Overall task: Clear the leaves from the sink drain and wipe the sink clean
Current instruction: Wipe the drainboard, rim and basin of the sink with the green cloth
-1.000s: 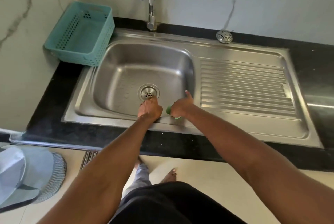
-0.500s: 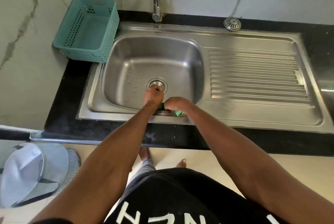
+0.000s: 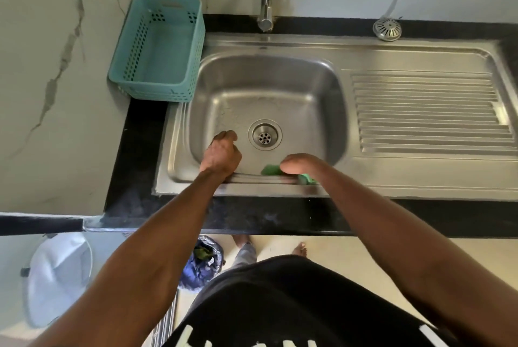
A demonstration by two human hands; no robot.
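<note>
As we lean over the steel sink (image 3: 266,86), our left hand (image 3: 221,156) sits inside the basin just left of the drain (image 3: 265,135), its fingers curled into a fist. We cannot tell whether that fist holds anything, since the palm faces away. Our right hand (image 3: 297,164) rests on the near rim, fingers tucked under and gripping a green cloth (image 3: 270,169) that pokes out on both sides. We judge the cloth is parked there within reach, ready for wiping once the drain is dealt with. The drain shows its holes bare, with no leaves on it, so clearing looks finished and wiping looks next. A teal basket (image 3: 159,46) stands on the black surface (image 3: 140,150) at the basin's left, touching the sink's edge, well away from the work. A dark bag (image 3: 203,259) with something green inside lies on the floor by our feet, likely for the waste. Compared with half a second earlier, the left hand has left the drain, which it covered, and moved to its left. The right hand and cloth remain at the near rim.
</note>
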